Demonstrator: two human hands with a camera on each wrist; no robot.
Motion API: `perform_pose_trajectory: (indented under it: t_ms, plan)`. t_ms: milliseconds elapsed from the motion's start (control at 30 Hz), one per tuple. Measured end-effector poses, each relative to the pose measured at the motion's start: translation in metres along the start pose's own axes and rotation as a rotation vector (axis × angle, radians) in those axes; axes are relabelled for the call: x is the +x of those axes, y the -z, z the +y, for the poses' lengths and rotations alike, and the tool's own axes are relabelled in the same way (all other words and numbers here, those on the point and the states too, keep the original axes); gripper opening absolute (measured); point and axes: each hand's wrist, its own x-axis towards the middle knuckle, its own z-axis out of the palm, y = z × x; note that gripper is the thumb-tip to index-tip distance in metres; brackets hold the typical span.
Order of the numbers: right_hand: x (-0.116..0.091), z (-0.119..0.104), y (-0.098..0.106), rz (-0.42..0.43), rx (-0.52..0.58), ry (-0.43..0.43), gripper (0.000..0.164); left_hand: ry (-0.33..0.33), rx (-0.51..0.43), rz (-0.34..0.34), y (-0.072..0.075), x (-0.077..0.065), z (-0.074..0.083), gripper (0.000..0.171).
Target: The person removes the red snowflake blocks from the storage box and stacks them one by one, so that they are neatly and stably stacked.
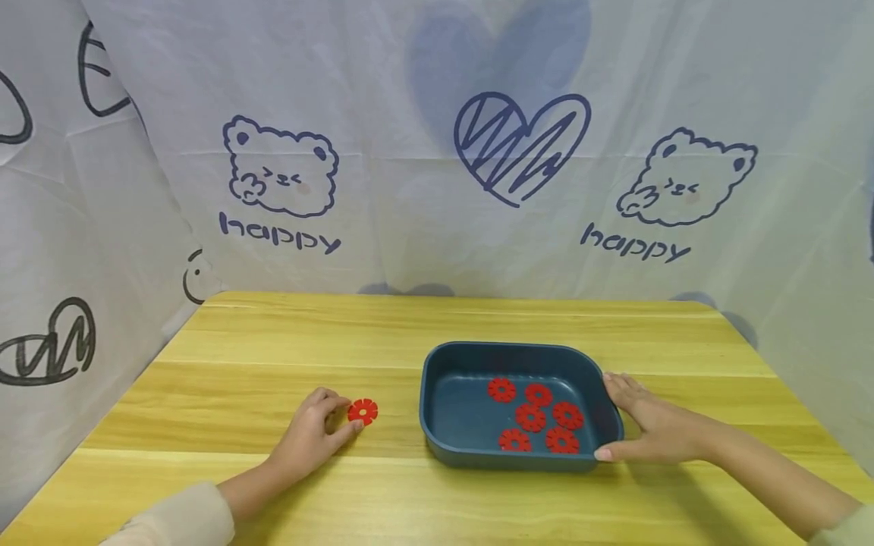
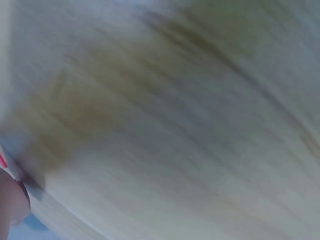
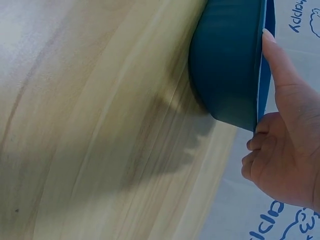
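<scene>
We're pinching a red disc [image 1: 369,414] in our left grip [image 1: 314,434], left of the blue tray [image 1: 455,418] on the worktop [image 1: 300,341], while our right grip [image 1: 658,431] holds its right end (six discs [image 1: 538,419] inside!), presumably steadying it.

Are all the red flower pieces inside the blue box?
No, one red flower piece is outside the blue box, touching the left hand.

Across the yellow wood-grain tabletop [image 1: 389,485], my left hand [image 1: 317,432] has free room rightward until the blue rounded-rectangular tray's [image 1: 457,413] raised wall; inside, 6 red notched discs [image 1: 539,419] leave the left side free.
</scene>
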Motion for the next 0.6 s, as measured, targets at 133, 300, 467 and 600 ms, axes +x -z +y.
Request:
perform_pose_trajectory:
  t_ms: [133, 300, 467, 600]
  plan:
    - [0.0, -0.001, 0.0, 0.003, 0.005, 0.005, 0.107, -0.009, -0.025, 0.02, 0.004, 0.003, 0.001, 0.033]
    - [0.0, -0.003, 0.0, 0.019, -0.004, 0.023, 0.105, -0.03, -0.017, 0.073, 0.007, 0.008, 0.005, 0.033]
    - [0.001, -0.003, 0.0, 0.023, -0.005, 0.015, 0.106, -0.084, -0.041, 0.109, 0.005, 0.015, 0.011, 0.032]
    - [0.001, -0.002, -0.001, 0.025, -0.017, 0.012, 0.107, -0.123, -0.066, 0.129, 0.003, 0.023, 0.022, 0.03]
